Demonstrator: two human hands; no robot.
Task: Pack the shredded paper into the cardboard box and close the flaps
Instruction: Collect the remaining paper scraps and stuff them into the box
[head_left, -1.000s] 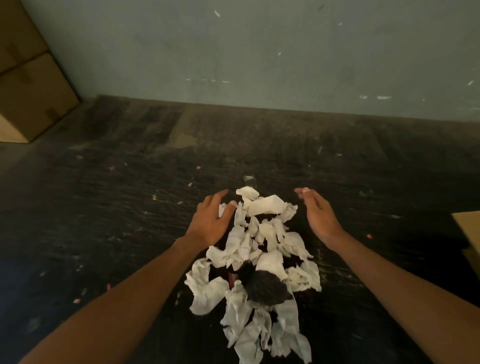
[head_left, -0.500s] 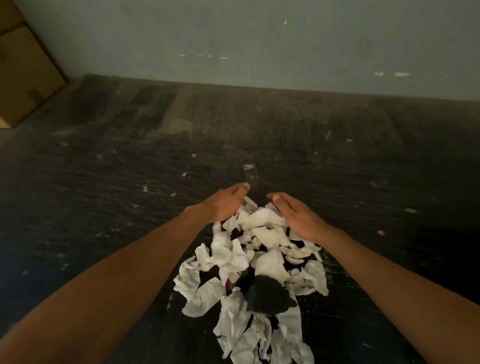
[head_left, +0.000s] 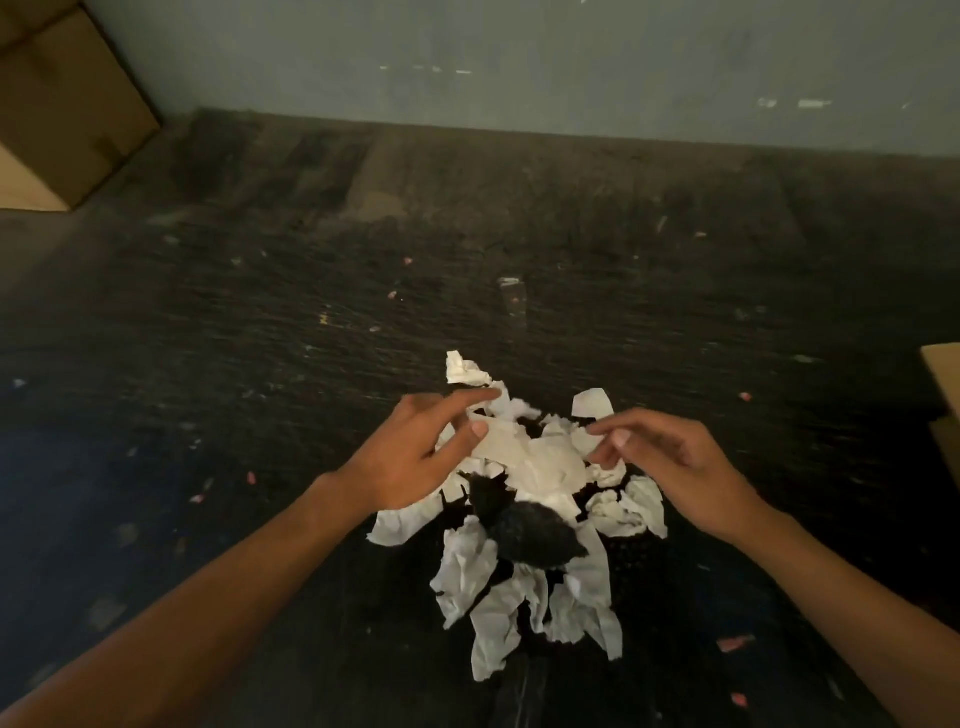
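Left hand (head_left: 402, 462) and right hand (head_left: 670, 467), fingers loosely spread, flank the shredded paper (head_left: 530, 499) heaped on the dark floor (head_left: 260, 338), gripping nothing firmly; loose scraps likely spill carrying toward box edge (head_left: 943, 374)

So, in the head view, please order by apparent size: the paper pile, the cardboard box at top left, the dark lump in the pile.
1. Paper pile
2. Cardboard box, cropped and farther away, so unsure against the pile
3. Dark lump
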